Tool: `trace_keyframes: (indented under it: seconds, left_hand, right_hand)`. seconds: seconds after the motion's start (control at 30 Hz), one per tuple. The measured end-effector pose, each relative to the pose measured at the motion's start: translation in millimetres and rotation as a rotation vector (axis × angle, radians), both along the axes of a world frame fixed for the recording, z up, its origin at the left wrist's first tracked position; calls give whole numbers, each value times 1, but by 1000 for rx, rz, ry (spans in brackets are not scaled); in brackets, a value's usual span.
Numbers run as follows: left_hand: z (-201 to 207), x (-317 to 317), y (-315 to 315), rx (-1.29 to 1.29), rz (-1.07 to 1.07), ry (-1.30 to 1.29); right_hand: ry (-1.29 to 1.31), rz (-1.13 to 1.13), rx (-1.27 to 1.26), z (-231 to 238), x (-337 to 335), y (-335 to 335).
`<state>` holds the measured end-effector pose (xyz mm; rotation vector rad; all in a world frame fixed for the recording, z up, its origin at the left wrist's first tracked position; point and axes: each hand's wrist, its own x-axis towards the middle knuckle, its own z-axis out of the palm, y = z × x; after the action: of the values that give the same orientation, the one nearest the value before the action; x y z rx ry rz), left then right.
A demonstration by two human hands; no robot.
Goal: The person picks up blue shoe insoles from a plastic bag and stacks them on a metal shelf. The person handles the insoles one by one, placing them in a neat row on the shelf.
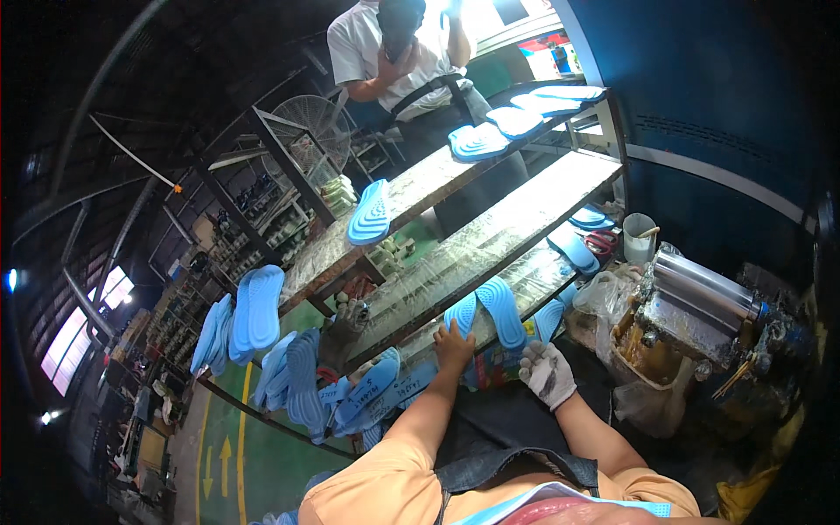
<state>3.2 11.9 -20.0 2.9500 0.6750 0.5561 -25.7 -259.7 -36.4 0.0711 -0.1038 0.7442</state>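
Observation:
My bare left hand (454, 346) reaches to the lower rack shelf, its fingers closed on the near end of a light-blue shoe insole (460, 311). Right beside that one lies a second blue insole with a ridged pattern (501, 313). My right hand (548, 374), in a whitish glove with dark stains, hovers by the shelf's near edge. Its fingers are apart and loosely bent, and nothing shows in them. To the left of my left hand, insoles with handwriting (367, 398) overlap on the same shelf.
More blue insoles (368, 213) lie along the rack's top shelf (420, 185). At right stand a glue-crusted roller machine (707, 284), a white cup (640, 238) and red-handled scissors (600, 242). Behind the rack, a person in a white shirt (420, 52) stands near a large fan (306, 131).

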Motion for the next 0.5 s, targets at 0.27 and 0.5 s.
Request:
trace_keyframes:
  seconds: [0.27, 0.5]
  left_hand:
    - [7, -2, -10, -49, -11, 22]
    - [13, -5, -10, -45, -6, 27]
  right_hand:
    - [-31, 34, 75, -7, 4, -1]
    - [-73, 61, 124, -8, 2, 3]
